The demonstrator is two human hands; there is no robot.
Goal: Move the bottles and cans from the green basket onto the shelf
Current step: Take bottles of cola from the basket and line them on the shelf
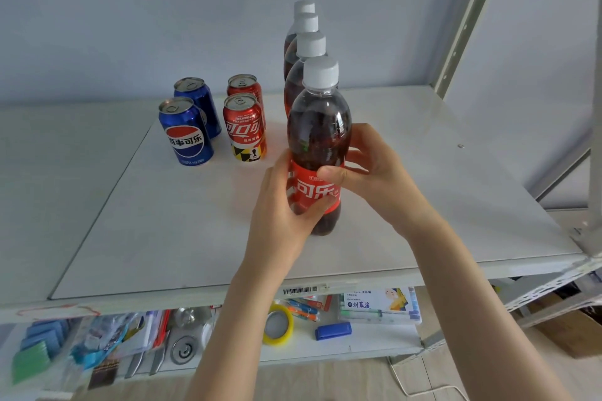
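Observation:
A cola bottle [318,127] with a white cap and red label stands upright on the white shelf [169,231], at the front of a row of bottles. My left hand [286,215] wraps its lower left side and my right hand [368,169] grips its right side over the label. Behind it three more cola bottles [308,45] line up toward the wall. To the left stand two blue cans [185,132] and two red cans [245,127], each pair one behind the other. The green basket is out of view.
A grey shelf upright [469,16] rises at the right rear and another post [593,231] at the right front corner. On the lower shelf lie a yellow tape roll [278,324], a blue stapler [333,330], pens and packets. A white cable [417,384] runs on the floor.

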